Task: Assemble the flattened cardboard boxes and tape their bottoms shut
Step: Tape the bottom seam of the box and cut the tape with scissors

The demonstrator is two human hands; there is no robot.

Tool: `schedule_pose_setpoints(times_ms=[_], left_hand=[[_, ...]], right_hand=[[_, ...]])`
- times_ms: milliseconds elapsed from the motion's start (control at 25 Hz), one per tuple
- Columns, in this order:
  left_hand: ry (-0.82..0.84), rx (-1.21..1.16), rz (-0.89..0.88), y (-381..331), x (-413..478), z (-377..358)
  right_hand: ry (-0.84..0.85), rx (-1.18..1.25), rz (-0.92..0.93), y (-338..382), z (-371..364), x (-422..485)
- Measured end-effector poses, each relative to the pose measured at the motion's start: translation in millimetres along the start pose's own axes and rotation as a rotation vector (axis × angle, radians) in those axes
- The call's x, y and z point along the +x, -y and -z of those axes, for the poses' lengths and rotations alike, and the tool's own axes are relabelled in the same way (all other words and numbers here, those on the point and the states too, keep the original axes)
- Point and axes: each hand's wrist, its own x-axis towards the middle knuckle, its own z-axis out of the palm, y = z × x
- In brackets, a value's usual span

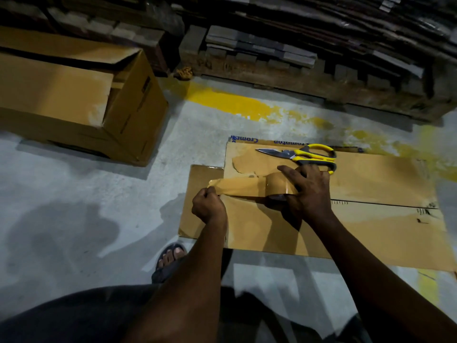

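A flattened cardboard box (371, 219) lies on the floor in front of me, right of centre. Over its left part my right hand (309, 191) grips a roll of brown tape (279, 185). A strip of tape (237, 186) stretches from the roll to the left. My left hand (207, 206) pinches the free end of that strip, just above the cardboard's left edge. An assembled cardboard box (81, 95) stands at the left, its top flaps partly open.
Yellow-handled scissors (304, 154) lie on the far part of the flat cardboard, just beyond my right hand. Pallets with stacked flat material (296, 45) line the back. The grey concrete floor (99, 206) has yellow paint marks (235, 102). My sandalled foot (170, 256) is below the cardboard.
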Motion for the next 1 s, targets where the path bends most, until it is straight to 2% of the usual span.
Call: schedule_pose_setpoints(times_ms=[200,480,640,760,800,840,920,1000], left_hand=[[-0.081,-0.061,0.004,-1,-2,2],[0.012,0.044,-0.040,7,5,-2],[0.085,0.231,0.017,7,8,-5],[0.239,0.484,0.190,18,18,5],[0.244,0.523,0.223,23,18,13],[0.204,0.510,0.194,24,14,20],[0.087,0.361,-0.058,20,3,27],[0.163,0.239,-0.364,10,-9,24]], right_hand=[[-0.018,0.023,0.023,7,0,2],[-0.011,-0.037,0.027,-3,-1,-1],[-0.011,-0.041,0.032,-1,-1,-1],[-0.004,-0.042,0.017,-2,-1,-3],[0.001,-0.041,0.013,-2,-2,-4],[0.007,-0.038,0.011,-2,-3,-4],[0.010,-0.027,0.004,-2,-4,-4],[-0.003,-0.021,0.004,-1,-4,-3]])
